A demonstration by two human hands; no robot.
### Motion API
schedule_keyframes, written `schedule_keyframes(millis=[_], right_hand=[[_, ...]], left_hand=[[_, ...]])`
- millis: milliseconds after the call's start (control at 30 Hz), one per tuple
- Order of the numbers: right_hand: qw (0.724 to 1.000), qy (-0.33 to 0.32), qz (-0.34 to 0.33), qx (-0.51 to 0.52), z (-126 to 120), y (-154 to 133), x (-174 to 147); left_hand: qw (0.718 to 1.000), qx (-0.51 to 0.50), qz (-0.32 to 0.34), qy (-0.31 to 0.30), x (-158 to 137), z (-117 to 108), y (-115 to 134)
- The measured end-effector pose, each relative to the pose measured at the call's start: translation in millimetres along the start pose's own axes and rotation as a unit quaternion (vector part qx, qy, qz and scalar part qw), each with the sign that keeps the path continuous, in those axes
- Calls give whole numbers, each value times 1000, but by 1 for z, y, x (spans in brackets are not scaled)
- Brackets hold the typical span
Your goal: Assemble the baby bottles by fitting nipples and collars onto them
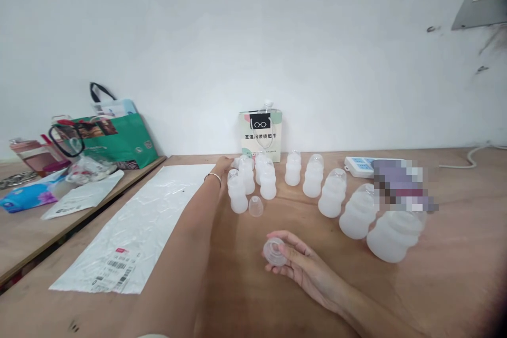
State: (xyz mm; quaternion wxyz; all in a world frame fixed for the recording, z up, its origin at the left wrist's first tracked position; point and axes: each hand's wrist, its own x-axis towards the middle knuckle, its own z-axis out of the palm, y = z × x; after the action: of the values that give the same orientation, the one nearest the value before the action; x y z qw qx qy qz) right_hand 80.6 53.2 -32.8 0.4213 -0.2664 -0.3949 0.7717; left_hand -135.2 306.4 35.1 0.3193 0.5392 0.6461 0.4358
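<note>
My right hand [298, 260] pinches a clear round bottle cap [274, 251] over the wooden table, its round rimmed face toward me. My left hand [225, 164], with a bangle on the wrist, reaches far out to the back of the table. Its fingers are small and partly hidden beside a whitish bottle part [238, 162] behind the front bottles; I cannot tell if they grip it. Close to it stand several frosted baby bottles [238, 198] with clear domed covers. One loose clear dome cover [255, 206] rests on the table in front of them.
Several more capped bottles [331, 199] curve along the right. Behind stand a paper bag [259, 140] and a white power strip [358, 167] by a blurred purple item [400, 179]. A white mailing bag [158, 216] lies left; a green bag [119, 142] stands farther left.
</note>
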Motion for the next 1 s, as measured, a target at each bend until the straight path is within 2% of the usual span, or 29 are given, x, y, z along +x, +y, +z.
schedule_keyframes(millis=[133,267,367,467,567,600,667,733,800,867,933,1000], right_hand=[[1000,3,1,1,0,0,0],[1000,9,-1,1,0,0,0],[1000,14,1,-1,0,0,0],[1000,16,-8,4,-2,0,0],[999,24,-14,16,-5,1,2],[999,31,-15,23,-7,1,4],[998,47,-23,36,-8,0,6],[996,64,-39,39,-9,-3,7],[994,80,-74,33,-8,-9,6],[988,95,-119,26,-6,-16,4],[983,96,-159,14,-2,-22,0],[980,85,-180,-2,2,-25,-4]], left_hand=[[999,-54,-8,1,-2,3,-1],[994,-97,-8,52,2,-11,-1],[983,-140,31,115,0,-43,8],[963,-181,99,174,-19,-85,20],[919,-265,228,184,-61,-114,27],[906,-284,263,173,-79,-116,28],[909,-279,278,139,-121,-111,26],[942,-214,241,99,-163,-94,21],[974,-97,204,-17,-200,-72,14],[965,-7,223,-136,-227,-50,9],[950,43,243,-193,-243,-32,6],[940,65,237,-238,-251,-19,5]])
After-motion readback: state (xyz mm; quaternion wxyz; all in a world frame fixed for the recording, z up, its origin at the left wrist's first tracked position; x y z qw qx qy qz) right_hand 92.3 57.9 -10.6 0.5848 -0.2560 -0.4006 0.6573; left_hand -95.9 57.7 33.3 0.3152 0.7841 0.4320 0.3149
